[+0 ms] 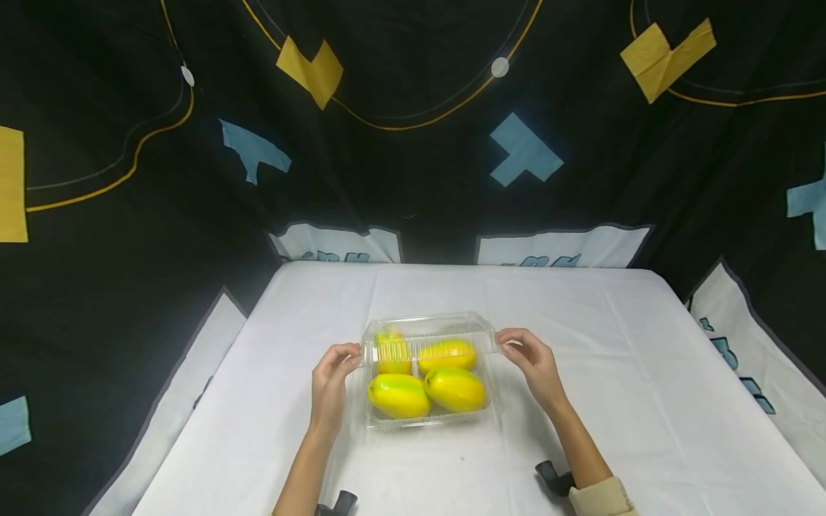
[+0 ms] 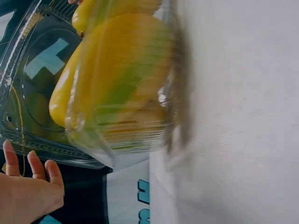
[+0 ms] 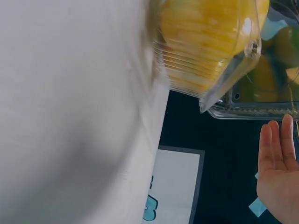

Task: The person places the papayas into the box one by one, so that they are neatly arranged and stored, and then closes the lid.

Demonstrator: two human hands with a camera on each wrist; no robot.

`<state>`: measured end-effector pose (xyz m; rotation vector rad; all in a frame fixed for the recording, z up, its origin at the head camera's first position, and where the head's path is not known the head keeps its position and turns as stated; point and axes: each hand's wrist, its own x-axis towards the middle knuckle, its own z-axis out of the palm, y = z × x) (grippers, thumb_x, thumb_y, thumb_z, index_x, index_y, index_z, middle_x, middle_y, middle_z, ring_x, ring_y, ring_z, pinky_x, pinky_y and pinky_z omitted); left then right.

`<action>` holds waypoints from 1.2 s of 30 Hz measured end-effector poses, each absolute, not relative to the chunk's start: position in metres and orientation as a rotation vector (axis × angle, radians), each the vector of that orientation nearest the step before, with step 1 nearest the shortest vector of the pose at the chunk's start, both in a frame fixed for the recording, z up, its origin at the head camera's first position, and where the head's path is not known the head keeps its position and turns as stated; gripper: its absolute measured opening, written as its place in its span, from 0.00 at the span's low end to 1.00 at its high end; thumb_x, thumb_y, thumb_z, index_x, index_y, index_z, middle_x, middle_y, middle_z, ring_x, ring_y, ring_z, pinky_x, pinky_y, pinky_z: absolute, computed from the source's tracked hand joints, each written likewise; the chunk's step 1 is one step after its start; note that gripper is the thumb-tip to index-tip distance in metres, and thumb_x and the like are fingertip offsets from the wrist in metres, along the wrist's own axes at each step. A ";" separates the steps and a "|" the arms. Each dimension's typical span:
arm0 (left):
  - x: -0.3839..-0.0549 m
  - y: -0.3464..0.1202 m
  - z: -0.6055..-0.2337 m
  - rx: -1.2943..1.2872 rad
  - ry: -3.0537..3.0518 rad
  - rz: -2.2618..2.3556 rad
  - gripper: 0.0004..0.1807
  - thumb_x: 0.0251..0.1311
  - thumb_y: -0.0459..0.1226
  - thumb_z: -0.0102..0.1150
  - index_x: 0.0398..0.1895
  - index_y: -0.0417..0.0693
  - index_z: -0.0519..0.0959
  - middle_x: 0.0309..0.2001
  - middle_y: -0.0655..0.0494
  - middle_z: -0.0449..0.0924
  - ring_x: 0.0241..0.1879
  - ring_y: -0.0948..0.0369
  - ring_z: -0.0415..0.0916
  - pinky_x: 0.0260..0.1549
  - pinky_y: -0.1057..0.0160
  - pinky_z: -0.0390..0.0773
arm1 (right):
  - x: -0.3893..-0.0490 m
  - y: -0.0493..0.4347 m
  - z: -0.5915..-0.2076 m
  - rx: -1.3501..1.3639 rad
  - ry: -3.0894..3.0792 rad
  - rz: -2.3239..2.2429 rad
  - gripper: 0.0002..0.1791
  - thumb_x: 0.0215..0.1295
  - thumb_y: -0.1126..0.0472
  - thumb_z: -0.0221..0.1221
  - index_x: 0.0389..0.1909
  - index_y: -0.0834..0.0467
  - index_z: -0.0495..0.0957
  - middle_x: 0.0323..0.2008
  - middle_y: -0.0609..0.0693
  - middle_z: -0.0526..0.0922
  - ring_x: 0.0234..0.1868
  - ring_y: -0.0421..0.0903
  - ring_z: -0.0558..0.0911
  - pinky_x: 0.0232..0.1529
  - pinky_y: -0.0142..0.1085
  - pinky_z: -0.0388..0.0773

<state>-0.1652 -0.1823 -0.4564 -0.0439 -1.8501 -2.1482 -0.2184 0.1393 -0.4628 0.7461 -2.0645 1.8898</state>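
Observation:
A clear plastic clamshell container (image 1: 434, 423) sits on the table with several yellow-green mangoes (image 1: 399, 396) inside. Its hinged lid (image 1: 429, 326) stands partly raised at the far side, tilted over the back mangoes. In the head view my left hand (image 1: 330, 383) pinches the lid's left corner, and my right hand (image 1: 535, 365) pinches the right one. From the left wrist, the fingers of the left hand (image 2: 32, 196) reach up to the lid's rim, the thumb hidden. The right wrist view likewise has the right hand (image 3: 280, 172) with fingertips at the lid edge.
A white cloth (image 1: 581, 322) covers the table. Black curtains (image 1: 413, 186) with yellow and blue paper shapes surround it at the back and sides. Dark wrist mounts (image 1: 553, 479) sit on both forearms.

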 end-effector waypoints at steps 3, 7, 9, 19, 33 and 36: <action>-0.161 -0.181 -0.461 -0.099 -1.834 -2.169 0.11 0.58 0.26 0.46 0.43 0.26 0.68 0.47 0.47 0.69 0.57 0.54 0.63 0.59 0.55 0.57 | -0.215 0.141 -0.469 0.766 -2.049 1.891 0.07 0.64 0.71 0.52 0.41 0.69 0.74 0.44 0.61 0.76 0.51 0.44 0.74 0.54 0.35 0.71; -0.155 -0.181 -0.468 -0.151 -1.815 -2.202 0.12 0.56 0.23 0.45 0.44 0.24 0.66 0.49 0.47 0.67 0.58 0.54 0.63 0.61 0.61 0.59 | -0.208 0.143 -0.477 0.757 -2.061 1.846 0.07 0.62 0.73 0.54 0.41 0.68 0.75 0.46 0.62 0.77 0.52 0.44 0.74 0.53 0.36 0.72; -0.152 -0.182 -0.471 -0.170 -1.801 -2.212 0.12 0.55 0.21 0.45 0.44 0.23 0.65 0.50 0.45 0.66 0.58 0.53 0.63 0.60 0.61 0.60 | -0.204 0.144 -0.479 0.758 -2.069 1.823 0.08 0.61 0.74 0.54 0.41 0.68 0.75 0.46 0.63 0.76 0.53 0.45 0.74 0.54 0.37 0.71; -0.145 -0.180 -0.477 -0.120 -1.834 -2.153 0.15 0.53 0.21 0.45 0.46 0.26 0.67 0.52 0.42 0.67 0.60 0.55 0.61 0.63 0.51 0.54 | -0.192 0.144 -0.482 0.782 -2.075 1.832 0.13 0.58 0.76 0.56 0.45 0.68 0.75 0.50 0.64 0.74 0.56 0.47 0.71 0.56 0.38 0.69; -0.134 -0.183 -0.488 -0.152 -1.867 -2.137 0.21 0.52 0.20 0.47 0.52 0.29 0.68 0.56 0.40 0.65 0.62 0.56 0.60 0.62 0.61 0.59 | -0.178 0.144 -0.486 0.729 -2.240 1.816 0.24 0.56 0.77 0.58 0.55 0.70 0.67 0.53 0.66 0.71 0.52 0.58 0.70 0.51 0.43 0.72; -0.131 -0.184 -0.489 -0.166 -1.857 -2.160 0.22 0.52 0.20 0.47 0.54 0.29 0.67 0.59 0.40 0.63 0.63 0.55 0.58 0.62 0.61 0.59 | -0.177 0.145 -0.487 0.678 -2.327 1.849 0.26 0.57 0.75 0.57 0.58 0.69 0.64 0.54 0.66 0.70 0.53 0.63 0.70 0.50 0.51 0.71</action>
